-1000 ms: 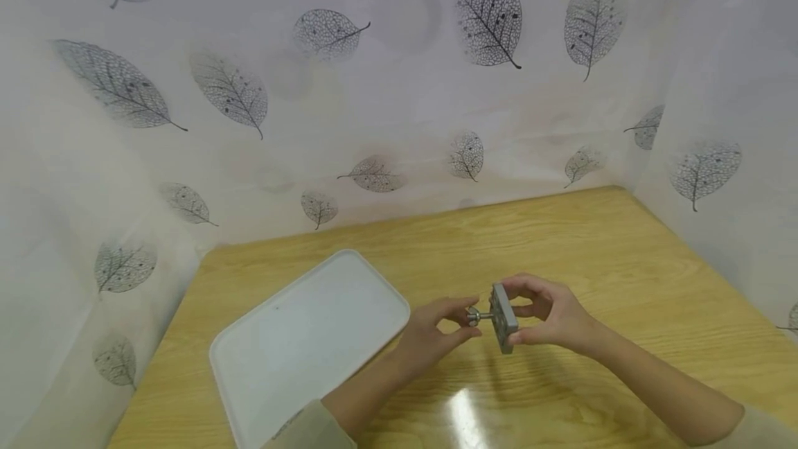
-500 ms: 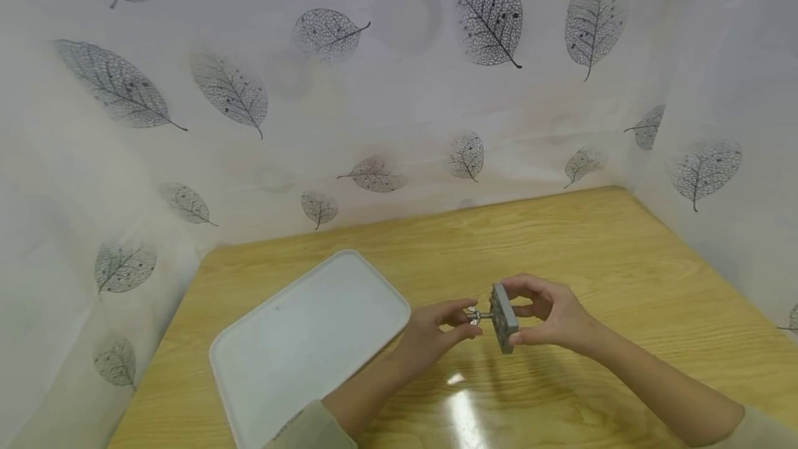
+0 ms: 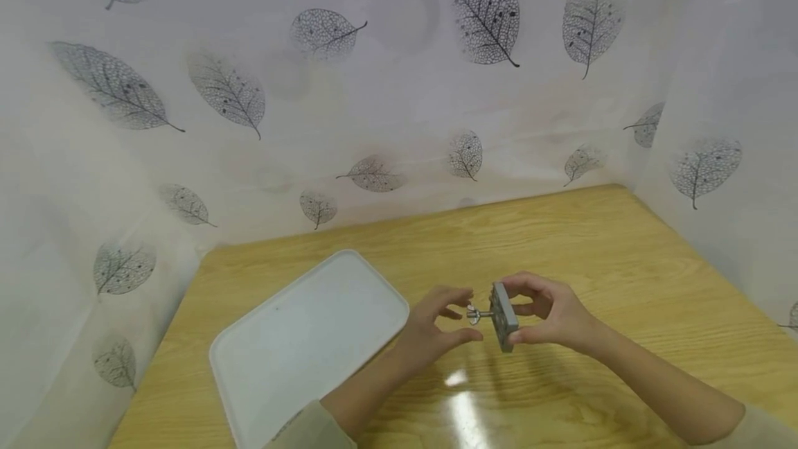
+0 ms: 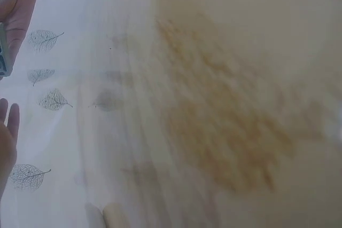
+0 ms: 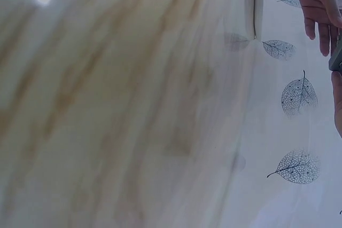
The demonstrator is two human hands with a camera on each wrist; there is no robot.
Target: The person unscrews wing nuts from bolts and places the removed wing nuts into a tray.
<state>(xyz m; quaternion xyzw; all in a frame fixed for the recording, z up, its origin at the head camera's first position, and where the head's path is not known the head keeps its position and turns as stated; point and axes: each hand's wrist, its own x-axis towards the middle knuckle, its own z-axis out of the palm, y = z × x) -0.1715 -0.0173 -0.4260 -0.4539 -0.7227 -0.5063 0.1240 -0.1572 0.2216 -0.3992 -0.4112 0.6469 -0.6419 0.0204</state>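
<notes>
My right hand (image 3: 551, 314) grips a grey square plate (image 3: 504, 317) by its edges, thumb below and fingers above, and holds it on edge over the table. From the plate's left face a bolt sticks out, with a shiny wing nut (image 3: 474, 315) at its outer end. Around that wing nut my left hand (image 3: 433, 324) is spread, thumb below and fingers above, apart from it. The left wrist view catches only part of the plate (image 4: 4, 52) at its left edge. In the right wrist view a corner of the plate (image 5: 336, 60) shows at the right edge.
A white rectangular tray (image 3: 312, 338) lies at an angle on the wooden table (image 3: 561, 241), left of the hands and partly behind the left forearm. Leaf-printed sheeting (image 3: 399, 89) stands around the table's back and sides.
My left fingers have come off the wing nut and spread apart, after turning it half a second ago. My right hand and the plate have stayed in place.
</notes>
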